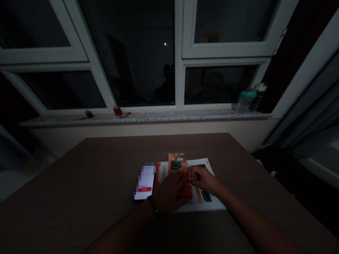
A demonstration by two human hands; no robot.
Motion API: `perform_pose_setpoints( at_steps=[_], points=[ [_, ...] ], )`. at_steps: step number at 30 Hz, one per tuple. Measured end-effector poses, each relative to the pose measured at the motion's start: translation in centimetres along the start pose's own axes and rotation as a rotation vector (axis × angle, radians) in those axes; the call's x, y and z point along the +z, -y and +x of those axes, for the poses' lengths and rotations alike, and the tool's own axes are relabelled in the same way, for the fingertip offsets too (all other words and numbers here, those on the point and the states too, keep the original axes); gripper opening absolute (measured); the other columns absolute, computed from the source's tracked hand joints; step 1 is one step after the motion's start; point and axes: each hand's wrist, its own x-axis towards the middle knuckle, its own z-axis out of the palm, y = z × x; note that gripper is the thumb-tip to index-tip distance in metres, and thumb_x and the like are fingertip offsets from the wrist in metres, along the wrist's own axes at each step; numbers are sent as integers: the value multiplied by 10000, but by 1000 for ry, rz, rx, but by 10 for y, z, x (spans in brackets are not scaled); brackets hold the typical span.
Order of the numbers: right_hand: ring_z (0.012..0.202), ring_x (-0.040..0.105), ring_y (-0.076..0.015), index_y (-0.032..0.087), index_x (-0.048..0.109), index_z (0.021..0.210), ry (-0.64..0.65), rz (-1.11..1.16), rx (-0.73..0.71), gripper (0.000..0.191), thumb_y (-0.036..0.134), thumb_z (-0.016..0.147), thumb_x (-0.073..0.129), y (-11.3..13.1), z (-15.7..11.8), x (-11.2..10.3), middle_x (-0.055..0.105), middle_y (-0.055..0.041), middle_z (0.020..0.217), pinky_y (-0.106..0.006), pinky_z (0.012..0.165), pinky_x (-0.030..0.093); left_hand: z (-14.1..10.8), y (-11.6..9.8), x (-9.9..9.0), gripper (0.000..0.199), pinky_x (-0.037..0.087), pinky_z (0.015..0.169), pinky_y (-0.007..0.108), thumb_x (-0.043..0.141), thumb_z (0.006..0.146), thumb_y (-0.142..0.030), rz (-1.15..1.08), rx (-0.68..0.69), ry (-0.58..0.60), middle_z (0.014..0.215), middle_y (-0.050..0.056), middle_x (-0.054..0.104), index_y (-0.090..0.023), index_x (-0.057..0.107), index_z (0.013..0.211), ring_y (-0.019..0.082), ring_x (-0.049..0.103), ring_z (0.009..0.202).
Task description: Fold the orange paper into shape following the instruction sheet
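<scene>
My left hand (171,192) lies flat, fingers stretched out, across an orange and red printed piece (178,163) that looks like a packet or folded leaflet. Its lower part is red and partly hidden under the hand. At the right edge of this piece my right hand (202,178) is closed in a pinch; a small pale bit shows by its fingertips, too dark to name. Both lie over a white printed sheet or magazine (215,201) with orange and black pictures. Left of it, a phone (145,181) with a lit screen rests on the table.
The brown table (79,190) reaches toward a wall below a window. On the speckled sill (164,116) stand a small red-orange jar (117,111), a small dark object (89,113), a green-lidded bottle (246,100) and another bottle (259,93). Curtains (309,91) hang at right.
</scene>
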Motion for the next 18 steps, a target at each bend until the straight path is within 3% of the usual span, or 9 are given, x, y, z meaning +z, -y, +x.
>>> perform_pose_setpoints(
  at_steps=[5,12,18],
  points=[
    [588,465,-113,194,506,706,112,59,8,189,163,723,692,1,-6,-2,508,55,631,-201,539,321,0,1,1,709,342,1106,510,652,852,-559,1,-2,0,1460,139,411,-209,397,1413,333,381,1338],
    [590,466,-114,195,492,733,-98,29,23,148,182,774,633,-6,3,3,500,52,639,-209,556,327,1,0,-1,673,346,1101,505,646,857,-551,-20,10,12,1453,132,417,-218,421,1397,329,385,1334],
    [576,466,-111,198,484,725,-49,4,-12,152,176,773,627,-8,3,3,502,53,630,-207,553,335,0,3,2,689,329,1114,499,626,864,-573,-29,23,-12,1451,131,418,-220,402,1412,321,383,1336]
  ],
)
